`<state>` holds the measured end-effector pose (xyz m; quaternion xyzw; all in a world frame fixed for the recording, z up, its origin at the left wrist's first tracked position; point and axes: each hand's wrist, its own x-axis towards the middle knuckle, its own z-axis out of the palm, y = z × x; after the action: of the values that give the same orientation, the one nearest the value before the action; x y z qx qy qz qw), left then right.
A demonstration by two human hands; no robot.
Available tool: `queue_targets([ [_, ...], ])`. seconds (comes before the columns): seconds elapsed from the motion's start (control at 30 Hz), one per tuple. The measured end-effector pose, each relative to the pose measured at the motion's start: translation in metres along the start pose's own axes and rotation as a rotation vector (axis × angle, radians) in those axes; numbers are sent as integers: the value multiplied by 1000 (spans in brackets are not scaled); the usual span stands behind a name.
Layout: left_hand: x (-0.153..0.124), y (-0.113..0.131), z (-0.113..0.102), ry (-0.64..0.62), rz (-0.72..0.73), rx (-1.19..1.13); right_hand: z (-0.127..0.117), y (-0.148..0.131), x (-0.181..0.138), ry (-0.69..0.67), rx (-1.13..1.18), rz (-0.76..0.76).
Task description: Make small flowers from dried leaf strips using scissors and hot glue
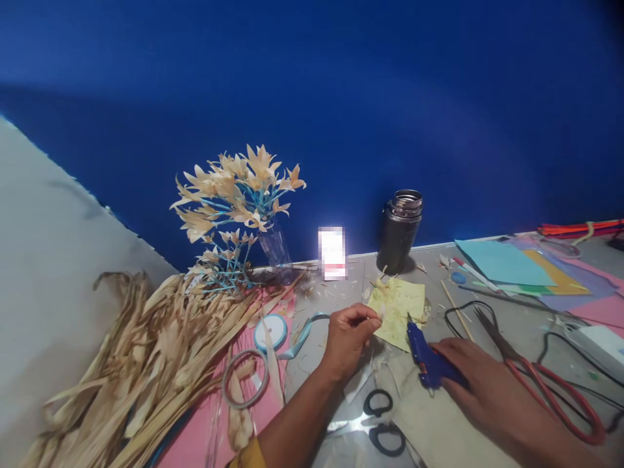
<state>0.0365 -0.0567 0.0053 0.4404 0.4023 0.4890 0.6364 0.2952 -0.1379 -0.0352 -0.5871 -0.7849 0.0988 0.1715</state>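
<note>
My left hand (348, 338) is closed in a pinch on a small pale strip of dried leaf, right at the edge of a yellow paper sheet (398, 307) strewn with leaf scraps. My right hand (475, 383) wraps round a blue glue gun (425, 356), whose nozzle points toward the yellow sheet. Black-handled scissors (377, 422) lie on the table just below my hands.
A heap of dried leaves (136, 370) fills the left. Behind it stands a clear vase of straw flowers (238, 195), with a dark metal flask (400, 231) to its right. Red-handled scissors (546, 377), coloured paper sheets (531, 270), tape rolls (246, 380), blue ribbon and a black cable lie around.
</note>
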Motion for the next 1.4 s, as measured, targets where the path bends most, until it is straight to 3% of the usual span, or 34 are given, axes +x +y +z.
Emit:
queue_targets([
  [0.17, -23, 13, -9, -80, 216, 146, -13, -5, -1, 225, 33, 3],
  [0.23, -36, 18, -14, -98, 336, 258, -24, -28, 2, 253, 190, 71],
  [0.3, -50, 22, -20, -118, 411, 359, -31, -59, 8, 183, 415, 184],
  [0.43, -80, 27, -38, -205, 300, 488, -27, -105, 18, -21, 725, 160],
  [0.53, -105, 25, -55, -262, 205, 511, -20, -107, 21, -50, 682, 151],
  [0.7, -139, 9, -75, -113, 145, 453, -15, -102, 30, -80, 540, 106],
  [0.87, -159, -3, -77, -95, 65, 373, -9, -122, 43, -193, 388, -19],
  [1.07, -169, -4, -80, -51, 30, 307, 6, -127, 55, -120, 158, -133],
  [1.27, -180, 16, -110, 161, 5, 272, 23, -126, 53, -234, 107, -174],
  [1.4, -175, 32, -141, 471, 6, 153, 34, -122, 51, -231, 86, -179],
])
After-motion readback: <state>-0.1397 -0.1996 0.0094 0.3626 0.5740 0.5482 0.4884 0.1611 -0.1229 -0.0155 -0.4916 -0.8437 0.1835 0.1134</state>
